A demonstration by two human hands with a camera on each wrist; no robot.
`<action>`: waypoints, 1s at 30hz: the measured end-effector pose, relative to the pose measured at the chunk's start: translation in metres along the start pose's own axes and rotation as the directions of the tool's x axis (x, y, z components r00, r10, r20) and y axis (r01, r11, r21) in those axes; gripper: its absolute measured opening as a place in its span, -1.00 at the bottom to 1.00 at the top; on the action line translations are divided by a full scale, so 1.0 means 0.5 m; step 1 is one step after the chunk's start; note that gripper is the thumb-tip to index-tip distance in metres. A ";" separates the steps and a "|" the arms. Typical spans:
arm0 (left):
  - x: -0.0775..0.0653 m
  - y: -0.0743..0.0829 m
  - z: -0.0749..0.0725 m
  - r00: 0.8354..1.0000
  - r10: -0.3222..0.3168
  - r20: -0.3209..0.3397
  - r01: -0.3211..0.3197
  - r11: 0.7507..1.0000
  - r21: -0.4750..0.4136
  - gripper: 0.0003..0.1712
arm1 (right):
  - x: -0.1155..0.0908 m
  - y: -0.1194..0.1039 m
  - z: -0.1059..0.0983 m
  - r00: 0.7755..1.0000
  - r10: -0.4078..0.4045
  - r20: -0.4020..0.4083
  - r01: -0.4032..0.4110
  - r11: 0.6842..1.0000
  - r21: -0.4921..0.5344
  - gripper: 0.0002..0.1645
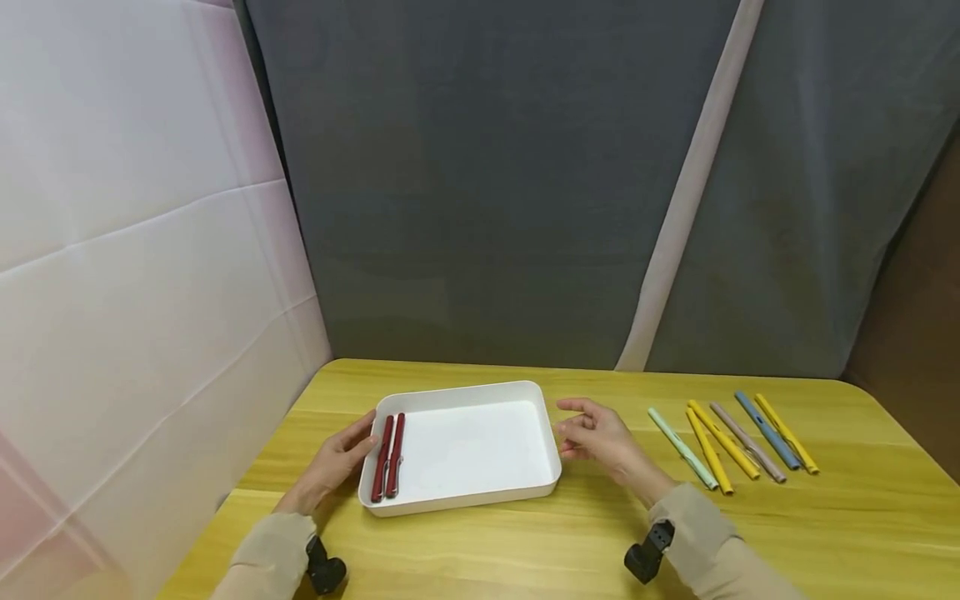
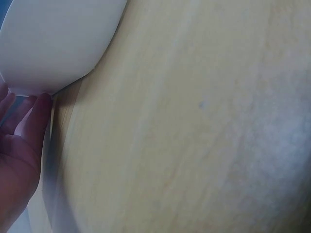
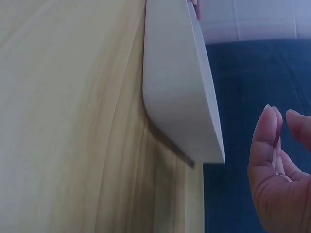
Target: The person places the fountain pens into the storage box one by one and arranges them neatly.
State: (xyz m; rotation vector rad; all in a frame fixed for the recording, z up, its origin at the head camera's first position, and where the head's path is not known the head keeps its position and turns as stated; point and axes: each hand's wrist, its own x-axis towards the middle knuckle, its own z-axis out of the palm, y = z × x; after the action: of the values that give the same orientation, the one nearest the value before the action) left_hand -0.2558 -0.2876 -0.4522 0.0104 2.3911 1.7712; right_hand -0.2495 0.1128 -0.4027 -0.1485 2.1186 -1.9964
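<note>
A shallow white tray [image 1: 480, 450] stands on the wooden table in the head view. Two dark red pens [image 1: 394, 457] lie side by side along its left wall, clips showing. At that left wall my left hand [image 1: 341, 458] holds the tray's edge, thumb at the rim and fingers along the outside. The left wrist view has its fingertips [image 2: 44, 99] against the white outer wall. Just past the tray's right wall, apart from it, my right hand [image 1: 600, 437] hovers with loosely bent fingers. It holds nothing, and a gap separates thumb and fingers [image 3: 265, 133] in the right wrist view.
To the right of my right hand, several pens lie slanted in a loose row: a mint green pen [image 1: 682, 448], yellow pens [image 1: 708, 448], a mauve pen [image 1: 748, 442] and a blue pen [image 1: 768, 429]. A grey curtain [image 1: 480, 208] hangs behind the table [image 1: 525, 550], a white cloth [image 1: 150, 292] at left.
</note>
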 end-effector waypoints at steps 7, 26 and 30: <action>0.000 0.000 -0.002 1.000 0.017 0.004 -0.017 1.000 -0.018 -0.31 | -0.022 0.009 -0.061 0.999 -0.001 -0.033 0.000 0.999 -0.035 -0.33; -0.004 0.000 -0.010 1.000 0.001 0.011 -0.001 1.000 0.012 -0.29 | -0.097 0.044 -0.273 0.999 0.027 -0.019 -0.027 1.000 -0.012 -0.17; -0.007 -0.002 -0.015 1.000 -0.005 0.003 0.005 1.000 0.022 -0.27 | -0.102 0.053 -0.295 1.000 0.027 -0.016 -0.028 0.997 -0.065 -0.17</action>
State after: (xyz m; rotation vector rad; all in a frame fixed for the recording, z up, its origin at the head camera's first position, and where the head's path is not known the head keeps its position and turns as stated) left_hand -0.2535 -0.2954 -0.4507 0.0101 2.4057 1.7414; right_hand -0.2320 0.2695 -0.4173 -0.1148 2.1838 -1.9198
